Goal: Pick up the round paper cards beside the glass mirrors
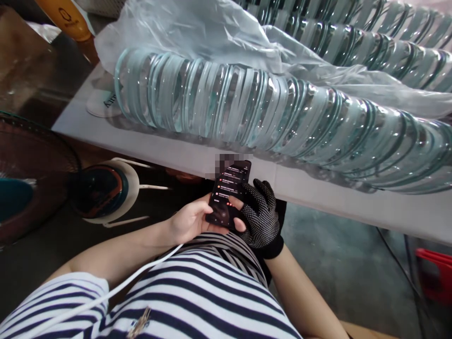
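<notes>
A black smartphone (231, 181) with a lit, dark screen of listed text lies in my bare left hand (194, 215), low in front of my striped shirt. My left thumb rests along the phone's lower edge and the fingers are beneath it. Over the right side of the screen is my right hand (261, 214), in a black glove with white dots and bare thumb and index tips. Its index fingertip is at the lower part of the screen; whether it touches I cannot tell. The fingers are apart and grip nothing.
Nested clear glass pieces (243, 108) lie in long rows on the white tabletop (148, 143), with plastic sheeting (197, 33) between rows. At the left stand a fan (38, 179) and an orange bottle (67, 21). A white cable (116, 289) crosses my left side. A red object (436, 268) is at right.
</notes>
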`<state>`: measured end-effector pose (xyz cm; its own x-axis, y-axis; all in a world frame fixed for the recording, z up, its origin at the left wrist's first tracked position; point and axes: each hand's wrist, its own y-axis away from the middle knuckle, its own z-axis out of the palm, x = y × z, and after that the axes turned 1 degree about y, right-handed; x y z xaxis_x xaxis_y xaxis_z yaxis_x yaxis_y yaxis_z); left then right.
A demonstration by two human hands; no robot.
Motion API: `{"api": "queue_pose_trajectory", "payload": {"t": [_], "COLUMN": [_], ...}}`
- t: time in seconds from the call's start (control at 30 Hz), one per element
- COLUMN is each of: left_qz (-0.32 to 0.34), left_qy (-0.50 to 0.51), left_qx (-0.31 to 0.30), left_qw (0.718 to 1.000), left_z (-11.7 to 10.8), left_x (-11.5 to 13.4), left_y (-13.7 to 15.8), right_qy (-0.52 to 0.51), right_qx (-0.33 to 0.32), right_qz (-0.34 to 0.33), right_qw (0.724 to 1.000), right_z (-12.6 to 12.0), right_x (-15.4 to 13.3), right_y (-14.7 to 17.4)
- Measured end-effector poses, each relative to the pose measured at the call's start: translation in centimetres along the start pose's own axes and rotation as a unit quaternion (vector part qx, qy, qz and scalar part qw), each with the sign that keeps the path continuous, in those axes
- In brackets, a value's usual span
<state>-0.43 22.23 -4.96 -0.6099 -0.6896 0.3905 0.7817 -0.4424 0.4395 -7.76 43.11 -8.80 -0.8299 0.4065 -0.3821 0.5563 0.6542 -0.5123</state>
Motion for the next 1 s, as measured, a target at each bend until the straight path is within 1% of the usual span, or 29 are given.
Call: {"api": "queue_pose_trajectory", "payload": {"t": [0.1,0.2,0.37,0.5,0.6,0.77,0.9,1.0], "left_qz": [-0.002,-0.001,-0.009,-0.024,-0.027,-0.017,-0.005,-0.005], "left_qy": [0.002,0.005,0.006,-0.011,0.0,0.035,0.028,0.021], "left_qx": [0.036,0.08,0.089,0.11,0.104,0.074,0.047,0.051], "left_qw": [0.999,0.997,0.996,0.994,0.994,0.996,0.999,0.998], "left_z": [-0.1,-0.2,0.0,0.6,0.6,-0.5,-1.0,-0.9], "left_x": [0.0,-0.1,0.0,0.3,0.3,-0.2,-0.4,-0.3], "left_y": [0.0,0.1,0.2,0.2,0.2,0.1,0.1,0.1], "right_qy": [-0.011,-0.032,-0.039,-0.033,-0.036,-0.034,-0.034,-0.036], "right_qx": [0.01,0.041,0.062,0.055,0.051,0.053,0.059,0.056], "right_qz": [0.007,0.01,0.012,0.02,0.021,0.024,0.023,0.025], "right_qw": [1.0,0.999,0.997,0.998,0.998,0.998,0.997,0.997], "right_z": [-0.2,-0.5,-0.7,-0.6,-0.6,-0.6,-0.5,-0.4], "right_x": [-0.1,-0.2,-0.3,-0.2,-0.1,-0.2,-0.2,-0.1], "right_y": [0.2,0.2,0.2,0.3,0.3,0.3,0.3,0.4]}}
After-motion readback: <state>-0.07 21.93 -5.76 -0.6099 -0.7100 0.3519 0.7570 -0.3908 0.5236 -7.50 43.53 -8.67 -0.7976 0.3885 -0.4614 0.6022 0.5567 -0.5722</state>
